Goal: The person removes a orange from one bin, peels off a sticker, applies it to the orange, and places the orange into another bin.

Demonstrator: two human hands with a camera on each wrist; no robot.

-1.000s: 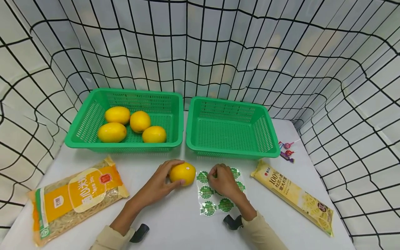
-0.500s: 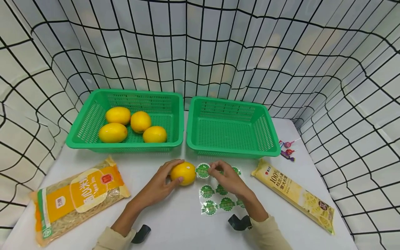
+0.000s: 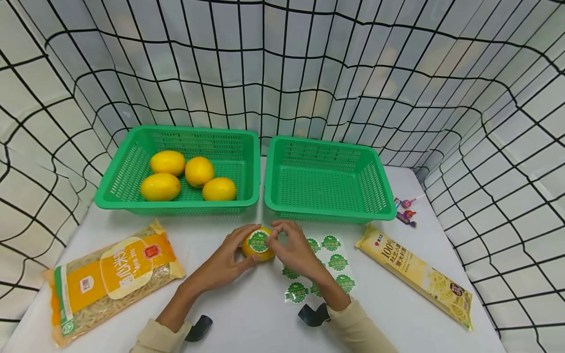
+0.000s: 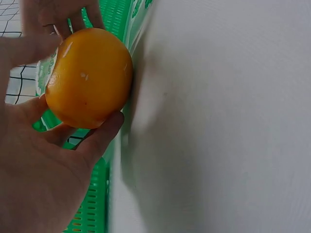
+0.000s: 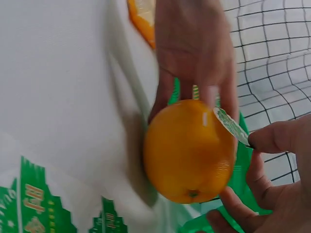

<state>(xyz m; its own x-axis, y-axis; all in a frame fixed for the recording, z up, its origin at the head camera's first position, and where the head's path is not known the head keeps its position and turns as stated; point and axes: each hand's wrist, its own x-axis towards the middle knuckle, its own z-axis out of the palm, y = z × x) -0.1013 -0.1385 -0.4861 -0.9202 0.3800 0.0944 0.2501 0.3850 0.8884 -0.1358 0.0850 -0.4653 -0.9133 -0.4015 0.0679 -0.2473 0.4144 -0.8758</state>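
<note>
In the head view, my left hand (image 3: 227,262) holds a yellow, lemon-shaped fruit (image 3: 265,255) at the front middle of the table, fingers behind it and thumb in front. The left wrist view shows the fruit's rounded side (image 4: 90,77) between the fingers. My right hand (image 3: 293,247) pinches a round green-and-white sticker (image 3: 257,241) by its edge. Seen from the right wrist, the sticker (image 5: 232,127) is tilted, its far edge right at the fruit's surface. A clear sheet (image 3: 325,254) of matching stickers lies partly under the right forearm.
Behind stand two green baskets; the left basket (image 3: 176,207) holds several yellow fruits (image 3: 160,187), the right basket (image 3: 331,214) none. A grain bag (image 3: 116,282) lies left, a pasta packet (image 3: 415,274) right. Wrapped candies (image 3: 406,213) lie far right. Black netting (image 3: 282,63) surrounds the table.
My right hand has peeled a sticker from the sheet's upper left and carried it left to the fruit. My left hand has stayed nearly still, holding the fruit.
</note>
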